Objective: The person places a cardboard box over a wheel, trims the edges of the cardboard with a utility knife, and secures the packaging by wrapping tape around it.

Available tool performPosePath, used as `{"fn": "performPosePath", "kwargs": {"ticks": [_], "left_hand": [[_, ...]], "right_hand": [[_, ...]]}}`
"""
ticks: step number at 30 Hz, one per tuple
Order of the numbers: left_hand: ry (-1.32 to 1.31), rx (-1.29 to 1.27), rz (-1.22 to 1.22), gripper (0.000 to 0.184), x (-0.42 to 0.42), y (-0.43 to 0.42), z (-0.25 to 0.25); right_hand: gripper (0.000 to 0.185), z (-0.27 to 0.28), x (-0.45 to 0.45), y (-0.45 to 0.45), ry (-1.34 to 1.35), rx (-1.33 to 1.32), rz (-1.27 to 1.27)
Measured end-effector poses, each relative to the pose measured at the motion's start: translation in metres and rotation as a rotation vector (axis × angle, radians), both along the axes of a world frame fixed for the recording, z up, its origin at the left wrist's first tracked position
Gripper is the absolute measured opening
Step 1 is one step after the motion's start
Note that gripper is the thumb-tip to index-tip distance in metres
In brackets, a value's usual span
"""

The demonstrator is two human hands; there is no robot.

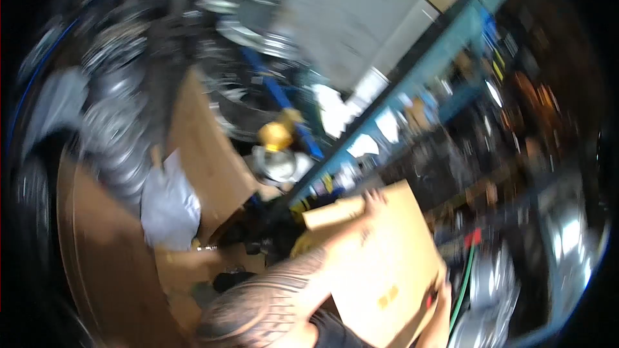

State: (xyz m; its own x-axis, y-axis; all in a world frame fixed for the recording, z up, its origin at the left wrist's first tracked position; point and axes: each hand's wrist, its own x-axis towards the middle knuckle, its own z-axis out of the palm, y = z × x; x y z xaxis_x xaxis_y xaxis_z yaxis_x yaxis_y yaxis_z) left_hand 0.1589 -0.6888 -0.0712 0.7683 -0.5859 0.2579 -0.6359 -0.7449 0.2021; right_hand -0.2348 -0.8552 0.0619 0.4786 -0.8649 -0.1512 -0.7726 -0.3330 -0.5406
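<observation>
A tan cardboard box (380, 254) with a small darker mark on its face is tilted in front of me at the lower middle. My left hand (374, 201) reaches across the box and is closed at its upper edge, near a folded flap. Along the lower right edge, my right hand (442, 293) grips the box from the side. A small red spot shows by the right fingers, too blurred to name. The far sides of the box and what is inside are hidden.
Blurred by motion, a teal metal beam (387, 125) runs diagonally past a cluttered shelf. Open cardboard (209, 154) and a white bag (171, 209) lie to the left, near stacked silvery coils (116, 129). A green hose or cord (465, 280) hangs on the right.
</observation>
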Motion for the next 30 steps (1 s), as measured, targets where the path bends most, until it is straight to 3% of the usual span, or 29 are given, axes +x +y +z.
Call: {"fn": "performPosePath", "kwargs": {"ticks": [1, 2, 3, 4, 5, 6, 7, 8, 9, 11, 16, 20, 23, 24, 27, 30], "left_hand": [[-0.026, 0.086, -0.059, 0.069, -0.004, 0.024, 0.013], [0.159, 0.043, -0.216, 0.082, -0.011, 0.075, 0.061], [0.187, 0.046, -0.221, 0.091, -0.006, 0.074, 0.059], [0.168, -0.055, -0.313, 0.088, 0.001, 0.073, 0.047], [0.144, -0.091, -0.278, 0.086, -0.001, 0.072, 0.05], [0.144, -0.124, -0.26, 0.084, 0.001, 0.064, 0.042], [0.201, -0.047, -0.221, 0.08, -0.007, 0.062, 0.064], [0.139, 0.009, -0.252, 0.08, -0.005, 0.046, 0.065], [0.076, 0.059, -0.27, 0.08, -0.001, 0.03, 0.063], [0.053, 0.094, -0.4, 0.08, 0.003, -0.003, 0.068], [0.166, 0.118, -0.357, 0.098, 0.015, -0.068, 0.069], [0.146, 0.07, -0.342, 0.113, 0.023, -0.076, 0.079], [0.468, 0.219, -0.377, 0.107, 0.024, -0.073, 0.108], [0.376, 0.186, -0.353, 0.097, 0.028, -0.076, 0.099], [0.428, 0.191, -0.364, 0.097, 0.021, -0.07, 0.117], [0.404, 0.165, -0.344, 0.097, 0.031, -0.066, 0.104]], "right_hand": [[0.068, -0.016, -0.027, -0.009, -0.08, -0.018, -0.058], [0.065, -0.037, -0.033, -0.006, -0.191, -0.106, -0.069], [0.066, -0.058, -0.04, -0.003, -0.295, -0.198, -0.072], [0.065, -0.081, -0.047, -0.009, -0.206, -0.376, -0.128], [0.053, -0.088, -0.044, -0.005, -0.231, -0.419, -0.258], [0.052, -0.094, -0.04, 0.0, -0.265, -0.458, -0.388], [0.05, -0.095, -0.038, 0.007, -0.383, -0.474, -0.425], [0.047, -0.095, -0.037, 0.013, -0.474, -0.478, -0.405], [0.045, -0.083, -0.034, 0.019, -0.326, -0.4, -0.488], [0.044, -0.086, -0.034, 0.019, -0.279, -0.403, -0.503], [0.044, -0.076, -0.044, 0.019, -0.479, -0.261, -0.541], [0.042, -0.085, -0.043, 0.012, -0.478, -0.325, -0.481], [0.042, -0.071, -0.023, 0.014, -0.472, -0.308, -0.406], [0.042, -0.073, -0.011, 0.014, -0.478, -0.269, -0.367], [0.042, -0.071, 0.068, -0.01, -0.608, -0.137, -0.124], [0.043, -0.078, 0.185, -0.049, -0.661, -0.162, 0.1]]}}
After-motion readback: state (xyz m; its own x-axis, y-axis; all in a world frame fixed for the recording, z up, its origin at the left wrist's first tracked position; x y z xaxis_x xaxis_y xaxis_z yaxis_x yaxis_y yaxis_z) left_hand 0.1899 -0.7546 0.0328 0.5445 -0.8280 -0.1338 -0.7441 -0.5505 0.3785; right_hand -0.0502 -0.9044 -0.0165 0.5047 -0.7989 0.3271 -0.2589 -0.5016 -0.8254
